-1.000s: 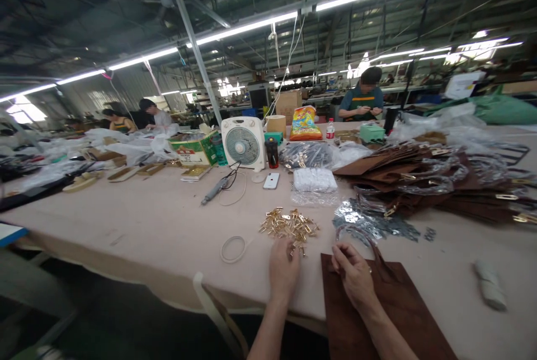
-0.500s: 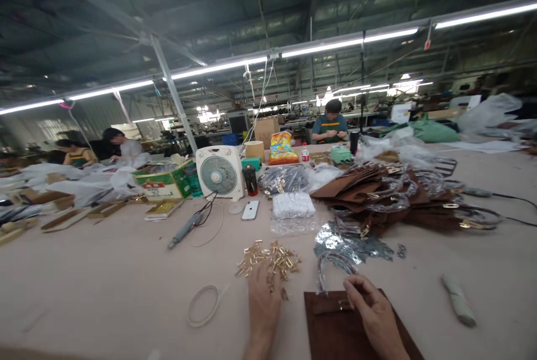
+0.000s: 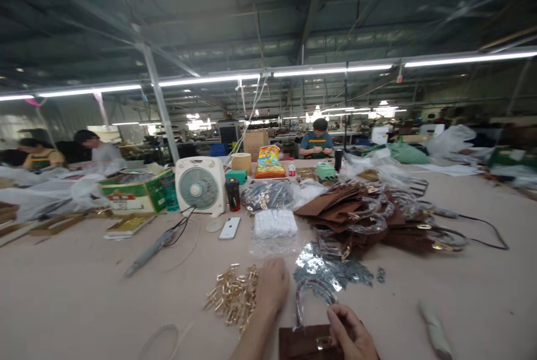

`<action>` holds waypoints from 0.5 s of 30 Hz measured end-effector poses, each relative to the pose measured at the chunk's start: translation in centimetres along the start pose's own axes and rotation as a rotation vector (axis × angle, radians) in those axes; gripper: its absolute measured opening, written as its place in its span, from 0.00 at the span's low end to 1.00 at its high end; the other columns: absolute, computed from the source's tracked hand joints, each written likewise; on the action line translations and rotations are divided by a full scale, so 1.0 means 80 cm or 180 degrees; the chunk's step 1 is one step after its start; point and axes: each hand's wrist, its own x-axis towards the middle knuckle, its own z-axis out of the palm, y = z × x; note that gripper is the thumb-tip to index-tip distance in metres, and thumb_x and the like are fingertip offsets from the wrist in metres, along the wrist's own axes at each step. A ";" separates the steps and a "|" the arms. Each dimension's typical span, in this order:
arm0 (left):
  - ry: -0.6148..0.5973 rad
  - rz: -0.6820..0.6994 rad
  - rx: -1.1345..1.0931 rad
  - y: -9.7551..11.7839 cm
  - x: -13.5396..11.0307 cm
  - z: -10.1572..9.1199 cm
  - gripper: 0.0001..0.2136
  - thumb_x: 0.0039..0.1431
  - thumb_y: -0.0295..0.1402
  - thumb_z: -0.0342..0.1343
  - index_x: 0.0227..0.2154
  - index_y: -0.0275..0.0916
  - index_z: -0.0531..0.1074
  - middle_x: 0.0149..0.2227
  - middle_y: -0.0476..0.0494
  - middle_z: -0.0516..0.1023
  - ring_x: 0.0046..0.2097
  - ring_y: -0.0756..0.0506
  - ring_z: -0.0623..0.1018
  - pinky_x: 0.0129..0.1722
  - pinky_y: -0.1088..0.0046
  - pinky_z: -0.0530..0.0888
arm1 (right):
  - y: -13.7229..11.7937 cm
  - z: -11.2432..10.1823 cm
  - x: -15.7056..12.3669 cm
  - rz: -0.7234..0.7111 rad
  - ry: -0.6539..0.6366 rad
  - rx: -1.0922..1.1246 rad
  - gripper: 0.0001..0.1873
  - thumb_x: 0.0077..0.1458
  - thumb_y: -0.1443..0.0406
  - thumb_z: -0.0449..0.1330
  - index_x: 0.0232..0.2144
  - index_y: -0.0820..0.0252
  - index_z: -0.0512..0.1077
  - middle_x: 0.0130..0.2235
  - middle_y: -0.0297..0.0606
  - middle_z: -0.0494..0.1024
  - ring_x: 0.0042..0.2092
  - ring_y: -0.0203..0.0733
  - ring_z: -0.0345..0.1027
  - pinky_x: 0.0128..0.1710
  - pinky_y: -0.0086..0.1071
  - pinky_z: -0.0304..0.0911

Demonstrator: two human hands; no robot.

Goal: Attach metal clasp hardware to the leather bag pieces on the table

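Note:
My left hand is over the table just right of a pile of gold metal clasps. Its fingers are curled down and away, so whatever they hold is hidden. A heap of thin silver metal plates lies to its right. My right hand is closed at the top edge of a brown bag panel, by the right end of its plastic-wrapped handle. A gold fitting sits on the panel beside the thumb. The panel's lower part is out of view.
Behind are a stack of brown bag panels, a white plastic-wrapped pack, a phone and a fan. A corded grey tool lies left; a pale roll lies right. A co-worker sits across the table.
My left hand has moved off the gold clasps to their right side. My right hand stays at the bag panel. The view has tilted up and shifted right.

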 end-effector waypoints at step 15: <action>-0.0632 0.0353 0.0516 -0.022 0.032 0.039 0.19 0.65 0.39 0.45 0.46 0.40 0.79 0.50 0.39 0.82 0.52 0.35 0.78 0.56 0.61 0.71 | -0.007 -0.232 -0.111 0.0269 0.1759 0.0106 0.26 0.54 0.44 0.71 0.41 0.58 0.75 0.22 0.25 0.61 0.25 0.34 0.51 0.24 0.29 0.48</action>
